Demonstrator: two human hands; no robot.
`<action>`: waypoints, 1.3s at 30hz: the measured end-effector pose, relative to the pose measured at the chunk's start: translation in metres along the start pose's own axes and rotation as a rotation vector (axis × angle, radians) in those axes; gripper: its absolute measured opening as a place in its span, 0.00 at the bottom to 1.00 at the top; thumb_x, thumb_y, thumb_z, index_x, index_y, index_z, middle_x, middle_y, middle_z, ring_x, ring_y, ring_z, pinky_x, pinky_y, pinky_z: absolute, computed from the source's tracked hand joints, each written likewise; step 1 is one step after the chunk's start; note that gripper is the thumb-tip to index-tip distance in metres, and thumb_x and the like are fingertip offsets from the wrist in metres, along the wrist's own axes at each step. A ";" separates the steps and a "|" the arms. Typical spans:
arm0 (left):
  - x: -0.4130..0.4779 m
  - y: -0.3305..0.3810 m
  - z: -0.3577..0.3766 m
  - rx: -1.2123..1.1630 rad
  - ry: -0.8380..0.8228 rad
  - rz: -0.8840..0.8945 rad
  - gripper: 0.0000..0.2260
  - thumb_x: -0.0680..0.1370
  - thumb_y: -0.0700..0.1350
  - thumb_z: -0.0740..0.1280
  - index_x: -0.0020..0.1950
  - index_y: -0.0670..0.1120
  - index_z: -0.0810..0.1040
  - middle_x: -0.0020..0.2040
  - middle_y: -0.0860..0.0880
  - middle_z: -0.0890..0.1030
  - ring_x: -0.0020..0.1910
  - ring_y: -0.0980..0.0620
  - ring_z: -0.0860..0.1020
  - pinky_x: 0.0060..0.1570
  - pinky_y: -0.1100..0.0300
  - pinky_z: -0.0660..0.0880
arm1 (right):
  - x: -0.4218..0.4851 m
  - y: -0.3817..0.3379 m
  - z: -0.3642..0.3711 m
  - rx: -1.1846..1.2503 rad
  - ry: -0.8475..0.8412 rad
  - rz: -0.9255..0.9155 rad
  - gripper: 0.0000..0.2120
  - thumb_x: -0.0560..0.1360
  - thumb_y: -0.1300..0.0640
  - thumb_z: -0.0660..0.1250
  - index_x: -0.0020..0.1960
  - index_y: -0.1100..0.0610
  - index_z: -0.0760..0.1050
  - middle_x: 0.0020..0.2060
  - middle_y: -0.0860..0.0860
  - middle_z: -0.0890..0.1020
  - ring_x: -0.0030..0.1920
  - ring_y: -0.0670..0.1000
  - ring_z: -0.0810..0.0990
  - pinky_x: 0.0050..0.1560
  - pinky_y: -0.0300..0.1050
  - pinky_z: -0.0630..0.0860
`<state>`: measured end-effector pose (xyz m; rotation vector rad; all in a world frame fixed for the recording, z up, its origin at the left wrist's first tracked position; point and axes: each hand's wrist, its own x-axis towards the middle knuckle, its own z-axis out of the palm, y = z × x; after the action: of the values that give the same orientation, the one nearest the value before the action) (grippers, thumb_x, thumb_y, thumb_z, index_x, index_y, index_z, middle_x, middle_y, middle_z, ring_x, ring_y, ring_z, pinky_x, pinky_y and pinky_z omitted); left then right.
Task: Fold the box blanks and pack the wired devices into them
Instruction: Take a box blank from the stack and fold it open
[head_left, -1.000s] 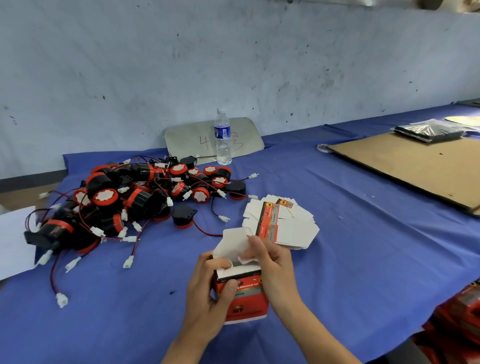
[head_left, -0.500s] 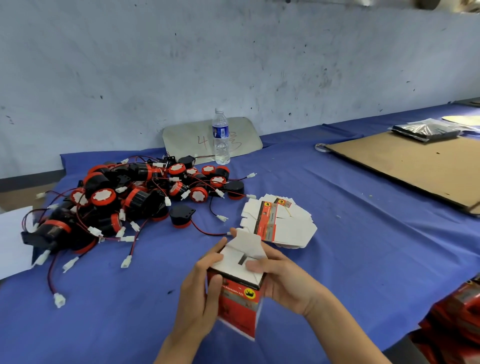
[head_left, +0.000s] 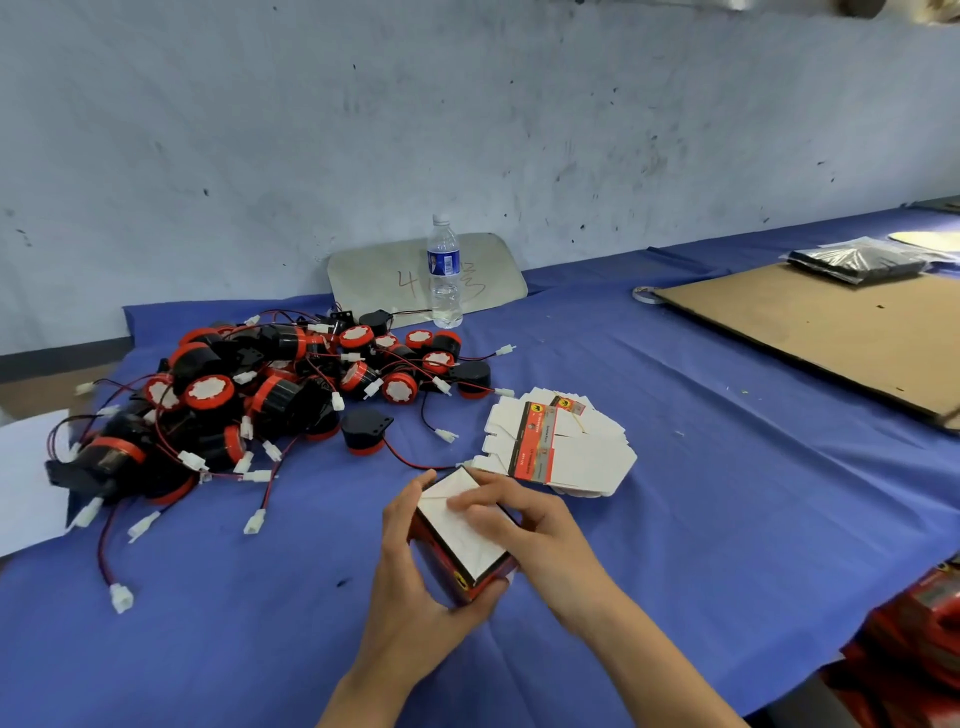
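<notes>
A small red and black box (head_left: 460, 540) with white folded end flaps is held just above the blue table (head_left: 727, 493), near the front centre. My left hand (head_left: 415, 582) grips it from the left and underneath. My right hand (head_left: 524, 525) lies on its right side, with fingers pressing the white flaps flat. Just behind the box lies a fanned stack of flat white and red box blanks (head_left: 561, 447). A heap of black and red wired devices (head_left: 270, 395) with red wires and white plugs covers the table's left part.
A water bottle (head_left: 444, 273) stands at the back before a grey board (head_left: 374, 275) leaning on the wall. A large cardboard sheet (head_left: 810, 332) with a dark plastic bag (head_left: 857, 260) lies at the right. Red boxes (head_left: 914, 639) sit at the lower right edge. White paper (head_left: 26, 478) lies far left.
The box has been turned so its white end faces up. Its open flaps have been pushed down flat by my right fingers, and both hands moved slightly away from me.
</notes>
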<state>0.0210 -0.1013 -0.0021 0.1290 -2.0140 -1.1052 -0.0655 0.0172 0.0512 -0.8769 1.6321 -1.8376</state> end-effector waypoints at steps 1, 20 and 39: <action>0.000 0.000 0.000 0.006 -0.006 0.008 0.43 0.62 0.54 0.78 0.73 0.51 0.61 0.68 0.53 0.68 0.67 0.56 0.71 0.58 0.70 0.72 | 0.002 0.000 -0.002 -0.012 -0.014 0.006 0.11 0.76 0.59 0.67 0.54 0.48 0.82 0.57 0.43 0.80 0.59 0.47 0.78 0.56 0.46 0.77; 0.003 -0.009 -0.003 0.079 -0.004 0.032 0.44 0.64 0.57 0.75 0.75 0.52 0.58 0.70 0.55 0.66 0.68 0.60 0.68 0.60 0.74 0.67 | 0.020 -0.003 -0.001 -0.261 -0.166 0.069 0.24 0.80 0.62 0.59 0.69 0.39 0.64 0.55 0.45 0.76 0.53 0.48 0.78 0.56 0.49 0.78; 0.005 -0.004 -0.005 0.040 0.042 0.074 0.44 0.67 0.64 0.73 0.76 0.61 0.52 0.74 0.60 0.62 0.70 0.57 0.66 0.61 0.66 0.71 | 0.033 -0.006 -0.025 0.481 -0.228 0.542 0.33 0.67 0.65 0.75 0.69 0.55 0.67 0.57 0.59 0.82 0.55 0.59 0.82 0.54 0.54 0.80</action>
<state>0.0202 -0.1092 -0.0007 0.0972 -1.9880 -1.0080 -0.1057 0.0091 0.0598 -0.3649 1.0754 -1.5672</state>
